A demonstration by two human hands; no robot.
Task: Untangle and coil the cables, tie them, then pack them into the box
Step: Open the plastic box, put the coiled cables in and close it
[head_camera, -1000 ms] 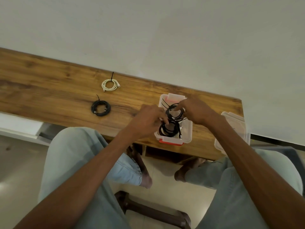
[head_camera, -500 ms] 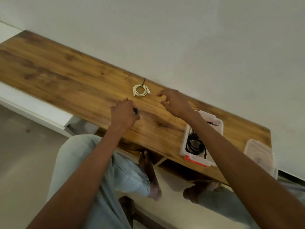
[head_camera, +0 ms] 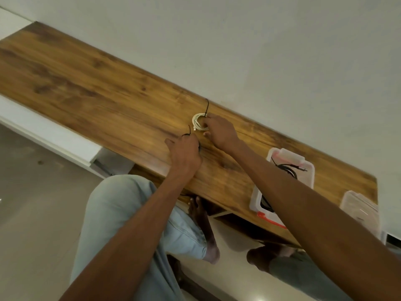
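A white coiled cable (head_camera: 198, 122) with a black tie sticking up lies near the back edge of the wooden table (head_camera: 91, 92). My right hand (head_camera: 220, 132) grips its right side with curled fingers. Just in front, my left hand (head_camera: 184, 154) holds a black coiled cable (head_camera: 188, 134), mostly hidden under the fingers, with only its tie tail and a bit of loop showing. The clear plastic box (head_camera: 308, 170) with a red latch stands on the table's right part and holds black coiled cables (head_camera: 287, 169), partly hidden by my right forearm.
A clear lid (head_camera: 361, 210) lies at the table's right end. The white wall runs right behind the table. My knees and feet are below the front edge, above a tiled floor.
Both hands left the box and moved left. My left hand took hold of the black coil. My right hand reached on to the white coil and closed on it.
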